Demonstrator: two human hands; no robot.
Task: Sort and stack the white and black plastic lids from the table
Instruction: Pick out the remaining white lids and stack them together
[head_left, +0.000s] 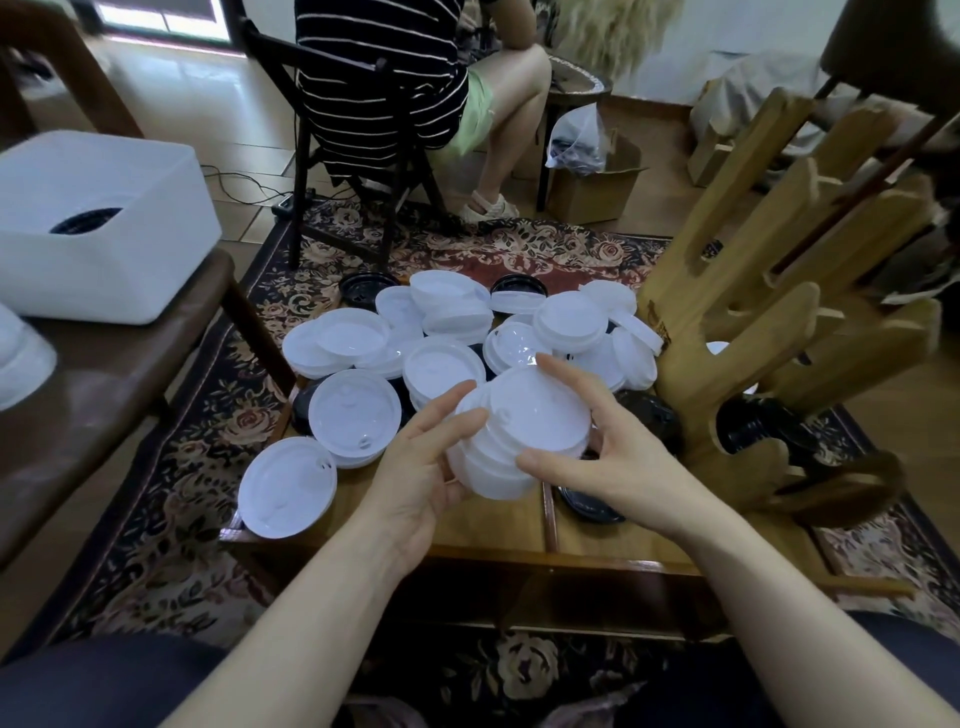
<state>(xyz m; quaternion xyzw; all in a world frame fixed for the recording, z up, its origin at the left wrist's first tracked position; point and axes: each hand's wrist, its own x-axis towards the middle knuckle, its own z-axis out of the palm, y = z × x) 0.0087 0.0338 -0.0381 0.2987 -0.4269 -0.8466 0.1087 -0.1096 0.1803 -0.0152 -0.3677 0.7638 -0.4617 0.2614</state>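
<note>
Apparently overhanging, table-edge white lid (287, 488).

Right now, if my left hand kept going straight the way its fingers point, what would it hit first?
The left hand already touches the white stack both hands hold. Past it, its fingers aim up-right toward the loose white lids piled on the table, probably those first; depth is unclear.

No legible text, labels, brands or numbers on anything visible
</note>
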